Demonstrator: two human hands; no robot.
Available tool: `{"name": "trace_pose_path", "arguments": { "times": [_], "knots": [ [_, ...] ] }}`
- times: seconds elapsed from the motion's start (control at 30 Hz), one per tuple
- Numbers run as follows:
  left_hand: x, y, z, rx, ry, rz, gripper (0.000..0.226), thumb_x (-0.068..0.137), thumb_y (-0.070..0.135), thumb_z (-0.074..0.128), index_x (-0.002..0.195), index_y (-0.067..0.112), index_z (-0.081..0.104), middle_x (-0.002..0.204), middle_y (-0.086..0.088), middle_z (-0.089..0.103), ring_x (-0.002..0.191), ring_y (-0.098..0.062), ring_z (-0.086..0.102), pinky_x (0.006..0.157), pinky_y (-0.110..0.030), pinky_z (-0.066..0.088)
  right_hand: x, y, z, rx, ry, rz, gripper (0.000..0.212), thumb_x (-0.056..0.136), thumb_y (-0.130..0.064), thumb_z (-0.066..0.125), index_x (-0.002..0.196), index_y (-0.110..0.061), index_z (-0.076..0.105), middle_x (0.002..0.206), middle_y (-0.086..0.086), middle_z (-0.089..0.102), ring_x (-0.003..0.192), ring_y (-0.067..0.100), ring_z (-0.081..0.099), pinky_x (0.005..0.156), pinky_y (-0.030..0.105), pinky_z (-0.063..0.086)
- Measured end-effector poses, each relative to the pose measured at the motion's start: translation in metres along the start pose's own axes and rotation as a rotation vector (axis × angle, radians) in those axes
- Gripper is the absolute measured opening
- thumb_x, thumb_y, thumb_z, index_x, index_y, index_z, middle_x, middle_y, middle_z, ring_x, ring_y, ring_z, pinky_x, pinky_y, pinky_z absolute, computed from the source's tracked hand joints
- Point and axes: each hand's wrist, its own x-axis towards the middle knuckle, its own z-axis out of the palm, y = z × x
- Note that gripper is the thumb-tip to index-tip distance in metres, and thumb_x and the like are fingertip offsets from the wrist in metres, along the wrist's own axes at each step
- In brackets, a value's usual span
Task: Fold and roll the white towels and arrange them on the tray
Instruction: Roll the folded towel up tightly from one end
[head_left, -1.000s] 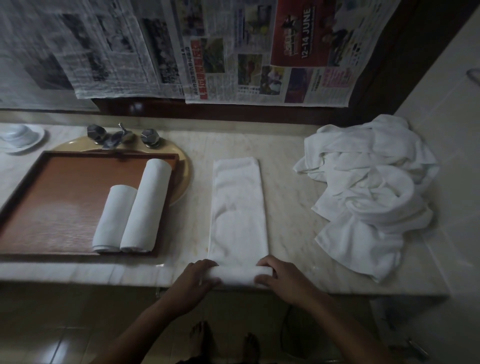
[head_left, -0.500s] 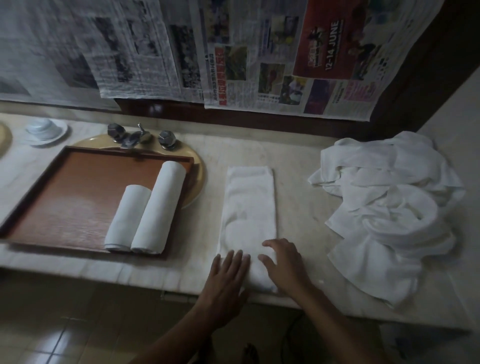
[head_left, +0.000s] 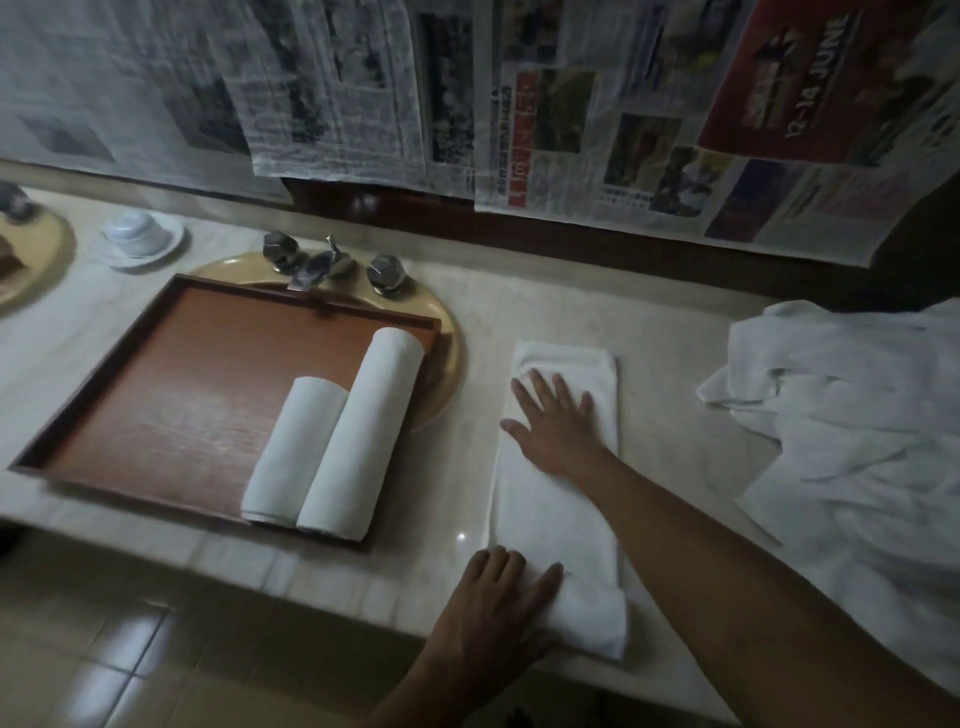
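Long folded white towel (head_left: 550, 519), right of brown wooden tray (head_left: 156, 395): left hand (head_left: 498, 597) flat on near end; right hand (head_left: 556, 426) spread flat mid-length.

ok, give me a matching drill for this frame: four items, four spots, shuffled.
Items:
1 rolled towels
2 folded towel
3 towel pile
4 white dish

Spots:
A heaped at the right end of the counter
B far left, behind the tray
C on the tray
D flat under left hand and right hand

Pairs: 1-C, 2-D, 3-A, 4-B
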Motion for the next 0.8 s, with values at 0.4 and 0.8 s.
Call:
{"name": "trace_pose_path", "arguments": {
  "times": [0.4,0.8],
  "knots": [
    [0.014,-0.019,0.006,0.015,0.005,0.022,0.065,0.093,0.076,0.045,0.138,0.03,0.056,0.1,0.0,0.056,0.084,-0.019,0.053,0.07,-0.03,0.05,0.034,0.008,-0.022,0.191,0.252,0.075,0.061,0.107,-0.051,0.038,0.162,-0.036,0.018,0.173,0.001,-0.002,0.158,0.031,-0.005,0.122,0.065,0.003],
    [0.017,-0.02,0.002,-0.074,-0.09,-0.012,0.064,0.097,0.072,0.041,0.144,0.03,0.051,0.109,-0.002,0.057,0.093,-0.022,0.053,0.079,-0.037,0.051,0.057,0.092,-0.054,0.192,0.009,0.296,0.069,0.107,-0.057,0.029,0.164,-0.023,0.01,0.173,0.006,0.001,0.158,0.03,0.003,0.124,0.058,0.009]
  ]
}}
